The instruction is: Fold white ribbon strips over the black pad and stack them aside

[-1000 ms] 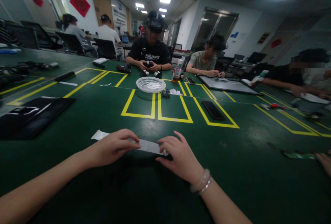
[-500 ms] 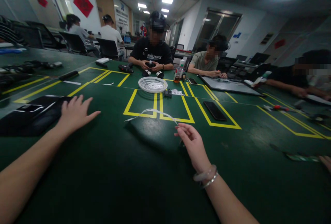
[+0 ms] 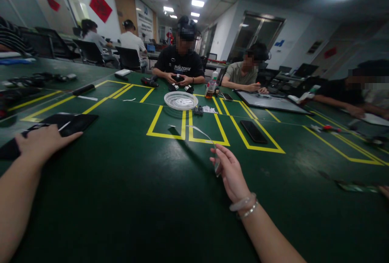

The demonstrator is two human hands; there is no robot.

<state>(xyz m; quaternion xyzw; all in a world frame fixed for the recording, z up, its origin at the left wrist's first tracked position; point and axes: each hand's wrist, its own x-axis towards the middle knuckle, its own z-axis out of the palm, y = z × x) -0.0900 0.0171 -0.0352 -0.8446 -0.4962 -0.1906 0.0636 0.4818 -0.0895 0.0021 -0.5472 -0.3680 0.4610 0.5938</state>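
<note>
My right hand (image 3: 231,169) pinches one end of a thin whitish strip (image 3: 202,131) between thumb and fingertips. The strip arches away over the green table, and its far part is hard to make out. A short translucent end hangs beneath my fingers. On the left, my left hand (image 3: 42,143) is over a flat black item (image 3: 80,124), perhaps a pouch or folder, with a pale line across it. The thumb stretches out to the right; the other fingers are partly hidden behind the back of the hand. Whether that hand presses on the black item I cannot tell.
Yellow tape outlines mark the green table (image 3: 170,206). A white round basket (image 3: 181,101) stands ahead, near a small dark block (image 3: 198,110). A black phone (image 3: 253,131) lies to the right, with a bottle (image 3: 210,88) farther back. Several people sit around the table.
My left hand has moved left and farther onto the black item, whose visible outline has changed. My right hand keeps the strip, which now points more away from me.
</note>
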